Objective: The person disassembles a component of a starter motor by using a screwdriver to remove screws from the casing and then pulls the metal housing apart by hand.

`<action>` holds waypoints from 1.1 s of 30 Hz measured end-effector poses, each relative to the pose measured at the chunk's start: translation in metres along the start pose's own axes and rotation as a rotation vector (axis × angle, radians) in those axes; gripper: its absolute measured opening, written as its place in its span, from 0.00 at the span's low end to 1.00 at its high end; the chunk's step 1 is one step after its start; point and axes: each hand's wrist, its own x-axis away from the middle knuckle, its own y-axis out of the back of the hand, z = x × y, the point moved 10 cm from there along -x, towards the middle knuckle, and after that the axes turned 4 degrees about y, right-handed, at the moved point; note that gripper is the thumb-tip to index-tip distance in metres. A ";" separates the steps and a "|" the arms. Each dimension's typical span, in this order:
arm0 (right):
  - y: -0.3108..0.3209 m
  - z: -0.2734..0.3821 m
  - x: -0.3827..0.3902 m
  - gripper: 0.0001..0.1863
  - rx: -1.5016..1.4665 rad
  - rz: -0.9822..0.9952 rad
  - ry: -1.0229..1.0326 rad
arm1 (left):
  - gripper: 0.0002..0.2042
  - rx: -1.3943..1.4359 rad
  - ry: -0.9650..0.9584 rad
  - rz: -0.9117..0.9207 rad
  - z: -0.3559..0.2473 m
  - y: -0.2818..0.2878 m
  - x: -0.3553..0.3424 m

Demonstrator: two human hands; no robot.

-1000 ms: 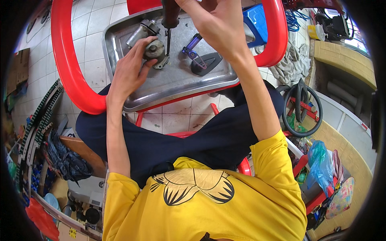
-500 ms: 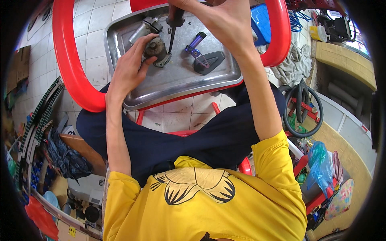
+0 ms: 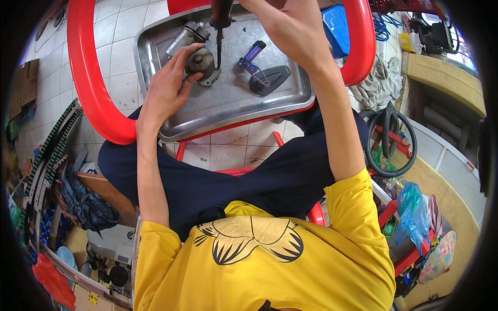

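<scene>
My left hand (image 3: pixel 168 83) is closed round a dull round metal housing (image 3: pixel 199 65) with a flanged base, resting in a steel tray (image 3: pixel 233 103). Beside the housing, a dark-handled screwdriver (image 3: pixel 220 15) stands nearly upright with its tip at the flange. My right hand (image 3: pixel 290 28) grips the screwdriver's top at the upper edge, its fingertips partly out of frame. A silver cylindrical fitting (image 3: pixel 181 41) lies behind the housing. To the right sit a purple metal part (image 3: pixel 253 54) and a dark flat teardrop-shaped piece (image 3: pixel 270 80).
Red plastic frames (image 3: pixel 96 119) flank the tray, above my legs (image 3: pixel 259 186) and the tiled floor (image 3: pixel 114 52). A blue plastic box (image 3: pixel 334 31), cloth (image 3: pixel 376 83), inner tubes (image 3: pixel 394 166) and bags (image 3: pixel 412 212) are at right; dark clutter (image 3: pixel 88 202) lies left.
The screwdriver handle and my right hand have shifted slightly, the handle now a little higher and further left than half a second ago. My left hand stays on the housing.
</scene>
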 end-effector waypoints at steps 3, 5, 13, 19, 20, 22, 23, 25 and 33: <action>-0.004 0.005 0.005 0.14 0.197 0.031 0.073 | 0.27 -0.011 -0.031 -0.028 -0.002 0.002 0.000; -0.004 0.001 0.008 0.14 0.183 0.022 0.106 | 0.27 -0.005 -0.048 -0.034 -0.003 0.002 0.000; -0.005 0.001 0.005 0.16 0.193 0.011 0.062 | 0.29 0.040 0.057 0.036 0.005 -0.003 0.002; 0.001 -0.023 0.002 0.19 0.085 -0.068 0.044 | 0.29 0.069 0.016 0.021 0.002 -0.002 -0.001; 0.004 -0.026 0.004 0.20 0.101 -0.065 0.044 | 0.29 0.069 0.030 0.030 0.003 -0.003 -0.001; 0.002 -0.019 0.006 0.19 0.117 -0.070 0.007 | 0.29 0.068 0.064 0.046 0.006 -0.003 0.001; 0.002 -0.012 0.006 0.19 0.136 -0.059 -0.005 | 0.29 0.063 0.062 0.045 0.005 -0.003 0.000; 0.000 -0.002 0.007 0.19 0.186 -0.010 -0.002 | 0.29 0.050 0.062 0.042 0.004 -0.003 0.001; -0.001 -0.016 0.009 0.19 0.005 -0.044 -0.044 | 0.29 0.029 0.020 0.017 0.001 -0.001 0.001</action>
